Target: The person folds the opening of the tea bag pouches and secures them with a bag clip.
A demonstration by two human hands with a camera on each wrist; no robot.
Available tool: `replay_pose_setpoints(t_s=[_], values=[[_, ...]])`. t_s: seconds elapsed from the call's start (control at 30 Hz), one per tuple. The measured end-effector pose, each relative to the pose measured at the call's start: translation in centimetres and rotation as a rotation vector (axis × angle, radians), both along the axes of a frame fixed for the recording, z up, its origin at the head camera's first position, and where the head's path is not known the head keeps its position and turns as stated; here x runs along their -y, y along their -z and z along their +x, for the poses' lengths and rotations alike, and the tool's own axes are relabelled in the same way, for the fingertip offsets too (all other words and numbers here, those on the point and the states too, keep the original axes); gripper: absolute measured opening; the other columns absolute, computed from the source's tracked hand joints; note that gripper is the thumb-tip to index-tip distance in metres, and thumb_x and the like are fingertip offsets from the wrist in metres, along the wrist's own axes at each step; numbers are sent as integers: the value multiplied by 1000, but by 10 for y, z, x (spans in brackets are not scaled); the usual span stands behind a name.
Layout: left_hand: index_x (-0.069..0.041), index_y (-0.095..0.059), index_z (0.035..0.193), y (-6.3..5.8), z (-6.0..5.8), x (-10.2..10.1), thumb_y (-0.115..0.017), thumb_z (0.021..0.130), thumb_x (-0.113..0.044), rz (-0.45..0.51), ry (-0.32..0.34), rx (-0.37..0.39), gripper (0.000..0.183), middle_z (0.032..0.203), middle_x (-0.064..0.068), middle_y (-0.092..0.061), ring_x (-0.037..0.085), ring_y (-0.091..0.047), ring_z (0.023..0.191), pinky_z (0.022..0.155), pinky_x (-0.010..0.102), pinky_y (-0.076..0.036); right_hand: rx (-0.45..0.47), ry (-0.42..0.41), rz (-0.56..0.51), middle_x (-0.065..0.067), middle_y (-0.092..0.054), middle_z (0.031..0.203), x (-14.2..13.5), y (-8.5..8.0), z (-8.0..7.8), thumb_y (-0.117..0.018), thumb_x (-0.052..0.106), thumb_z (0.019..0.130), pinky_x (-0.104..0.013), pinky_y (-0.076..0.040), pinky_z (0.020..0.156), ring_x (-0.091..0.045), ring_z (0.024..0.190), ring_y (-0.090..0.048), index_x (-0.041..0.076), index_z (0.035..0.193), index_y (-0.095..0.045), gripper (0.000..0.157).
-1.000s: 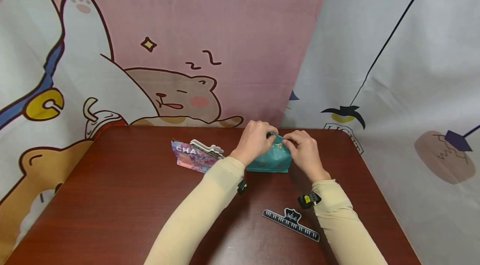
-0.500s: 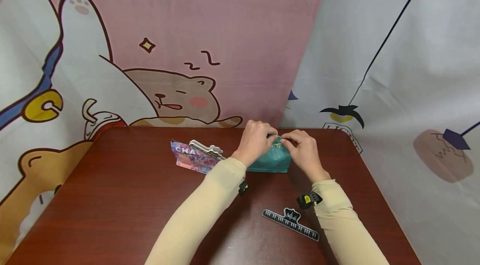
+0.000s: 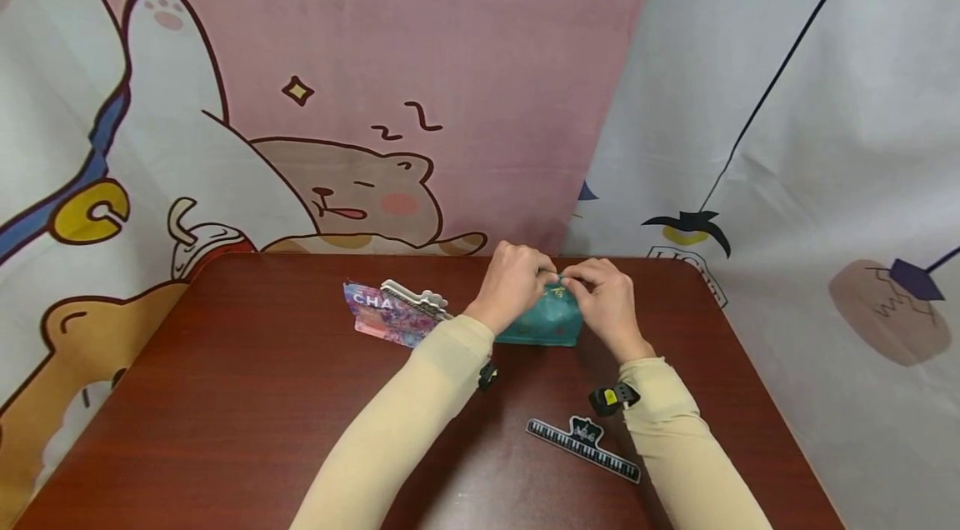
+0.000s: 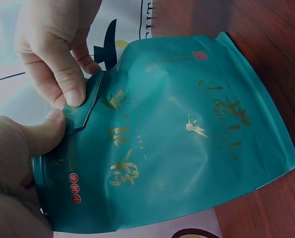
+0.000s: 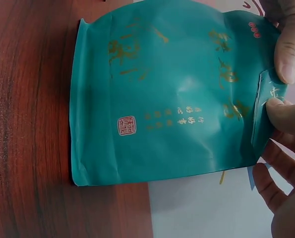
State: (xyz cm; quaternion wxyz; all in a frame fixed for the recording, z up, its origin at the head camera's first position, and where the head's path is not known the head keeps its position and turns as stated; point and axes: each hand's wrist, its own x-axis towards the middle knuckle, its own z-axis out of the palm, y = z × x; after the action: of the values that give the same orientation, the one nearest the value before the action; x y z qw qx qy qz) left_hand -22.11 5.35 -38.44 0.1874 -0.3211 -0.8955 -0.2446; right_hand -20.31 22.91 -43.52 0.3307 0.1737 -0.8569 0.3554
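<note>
A teal tea pouch (image 3: pixel 542 322) with gold lettering stands near the back of the table. My left hand (image 3: pixel 513 284) pinches its top edge from the left, its thumb (image 4: pixel 43 133) lying on the front. From the right, my right hand (image 3: pixel 606 301) pinches the same edge, fingertips close to the left hand's. Between the hands, a strip of the top is folded down over the front as a flap (image 5: pixel 264 106), with the right thumb (image 5: pixel 284 113) on it. The pouch's flat bottom edge points toward me in the head view.
A long clip printed with piano keys (image 3: pixel 583 450) lies on the table (image 3: pixel 225 422) in front of the right forearm. To the left, a purple and pink pouch (image 3: pixel 381 320) bears a similar pale clip (image 3: pixel 414 298). A cartoon-printed cloth (image 3: pixel 480 80) hangs behind.
The pouch's top edge has sunk slightly between the hands, and the fingertips have drawn a little closer together. The clip on the table and the purple pouch have stayed put.
</note>
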Motion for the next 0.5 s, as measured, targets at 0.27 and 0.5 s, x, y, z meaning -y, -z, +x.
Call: replay_pose_setpoints(t_s=[0.27, 0.5], values=[[-17, -86, 88, -1, 0, -1, -81, 89, -23, 7, -8, 6, 8, 83, -6, -79, 14, -71, 72, 82, 33, -48, 124, -32, -26, -10, -74, 94, -5, -1, 3, -79, -2, 87, -25, -49, 66, -24, 78, -65, 3, 97, -79, 11], [-17, -85, 87, 1, 0, -1, -82, 89, -24, 5, -7, -24, 8, 82, -5, -79, 13, -71, 71, 81, 33, -49, 223, -37, -24, -10, -71, 99, -14, 0, 6, -75, -7, 89, -22, -51, 72, -25, 85, -68, 3, 100, -78, 15]])
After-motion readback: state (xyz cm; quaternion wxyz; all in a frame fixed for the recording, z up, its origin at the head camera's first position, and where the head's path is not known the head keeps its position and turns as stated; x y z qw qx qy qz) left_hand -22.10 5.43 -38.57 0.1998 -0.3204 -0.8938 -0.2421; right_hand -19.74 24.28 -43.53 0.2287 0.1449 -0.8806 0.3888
